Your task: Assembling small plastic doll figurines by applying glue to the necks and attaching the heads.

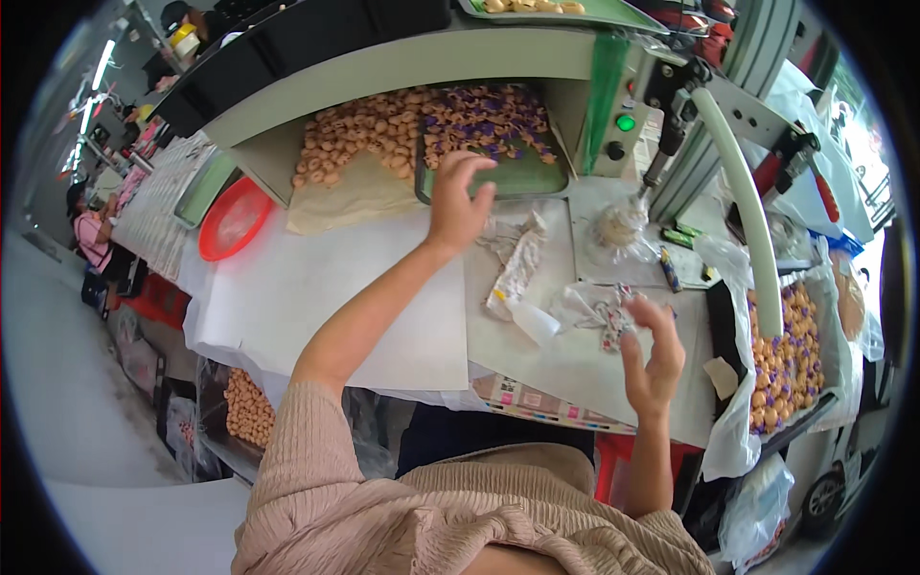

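My left hand [458, 203] is raised at the front edge of a dark green tray [537, 180] of small tan and purple pieces [484, 120]. Its fingers are curved, with the thumb apart and nothing visible between them. To the left of that tray, a heap of round tan pieces [355, 134] lies on tan paper [355, 201]. My right hand [655, 362] hovers over the right part of the table, fingers and thumb apart, seemingly empty. Nearest to it are a crumpled patterned wrapper [613, 331] and a translucent white squeeze bottle [532, 321] lying on its side.
A machine with a lit green button [626, 123] and a pale curved hose [738, 172] rises at the right. Beside it sits a lined crate [836, 369] of tan and purple pieces. A red bowl [235, 220] stands left. Other people work at the far left.
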### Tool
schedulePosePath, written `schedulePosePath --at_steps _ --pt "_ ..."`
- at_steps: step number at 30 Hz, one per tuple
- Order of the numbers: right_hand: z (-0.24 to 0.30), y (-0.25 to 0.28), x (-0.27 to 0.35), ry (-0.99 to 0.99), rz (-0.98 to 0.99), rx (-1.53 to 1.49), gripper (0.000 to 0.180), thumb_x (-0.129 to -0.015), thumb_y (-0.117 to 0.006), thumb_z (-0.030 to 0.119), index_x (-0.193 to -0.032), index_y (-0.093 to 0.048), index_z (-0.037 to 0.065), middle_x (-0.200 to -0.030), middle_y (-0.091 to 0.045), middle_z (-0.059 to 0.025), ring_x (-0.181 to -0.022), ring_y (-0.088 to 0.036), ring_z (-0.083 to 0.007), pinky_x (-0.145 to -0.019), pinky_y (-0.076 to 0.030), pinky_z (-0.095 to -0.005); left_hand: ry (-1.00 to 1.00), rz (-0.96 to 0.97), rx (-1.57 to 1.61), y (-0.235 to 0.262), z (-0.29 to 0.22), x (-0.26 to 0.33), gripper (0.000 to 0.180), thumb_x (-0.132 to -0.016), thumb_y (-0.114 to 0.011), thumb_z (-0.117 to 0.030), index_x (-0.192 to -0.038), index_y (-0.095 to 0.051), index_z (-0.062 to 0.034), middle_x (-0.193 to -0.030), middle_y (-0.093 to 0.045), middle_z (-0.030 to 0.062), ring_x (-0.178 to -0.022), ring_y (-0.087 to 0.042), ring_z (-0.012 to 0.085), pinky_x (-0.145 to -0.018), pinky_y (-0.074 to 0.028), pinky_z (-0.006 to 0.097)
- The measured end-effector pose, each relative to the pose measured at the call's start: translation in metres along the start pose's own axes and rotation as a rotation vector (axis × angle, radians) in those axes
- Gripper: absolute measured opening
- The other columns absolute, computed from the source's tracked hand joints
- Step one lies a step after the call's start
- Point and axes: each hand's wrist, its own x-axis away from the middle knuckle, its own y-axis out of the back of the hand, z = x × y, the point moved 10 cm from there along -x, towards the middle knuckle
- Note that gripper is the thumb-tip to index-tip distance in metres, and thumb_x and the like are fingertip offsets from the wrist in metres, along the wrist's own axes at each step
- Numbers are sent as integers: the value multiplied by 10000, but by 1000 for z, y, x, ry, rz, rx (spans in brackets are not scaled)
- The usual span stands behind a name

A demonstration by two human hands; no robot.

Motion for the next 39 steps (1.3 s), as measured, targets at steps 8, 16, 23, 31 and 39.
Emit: schedulePosePath --at_steps 8,16,23,31,39 --pt "-8 -44 18 -174 117 -186 233 -846 -574 -1 -1073 -620 -24 -891 -689 -109 -781 -616 -157 -776 -470 -287 49 -177 -773 159 146 -30 316 -814 -657 -113 -1120 -615 -46 -1176 -532 167 -1128 -485 344 -949 -418 419" --pt "-4 -67 -18 -198 137 -177 188 -848 -569 2 -1024 -635 -12 -801 -692 -101 -792 -619 -174 -763 -470 -302 78 47 -913 146 247 -127 487 -877 -623 -352 -1245 -556 -41 -1209 -546 203 -1108 -533 368 -945 -426 463" --pt "-19 -93 -56 -207 185 -145 174 -803 -628 -31 -972 -666 -19 -790 -710 -74 -653 -604 -186 -635 -481 -298 362 243 -689 103 361 -231 567 -908 -549 -454 -1313 -508 -60 -1268 -539 202 -1150 -523 330 -943 -429 425" --pt "-50 -129 -89 -273 251 -125 187 -790 -624 -48 -970 -667 -22 -772 -708 -70 -643 -601 -182 -628 -484 -291 633 439 -188 116 438 -242 567 -909 -540 -494 -1244 -557 -37 -1165 -625 170 -1087 -582 280 -927 -445 385" --pt "-49 -149 -88 -248 265 -169 177 -795 -614 -55 -960 -667 -19 -759 -702 -72 -646 -606 -195 -629 -485 -300 -204 129 -852 116 297 -192 348 -894 -554 -394 -1046 -628 -90 -978 -602 182 -798 -615 328 -738 -487 462"
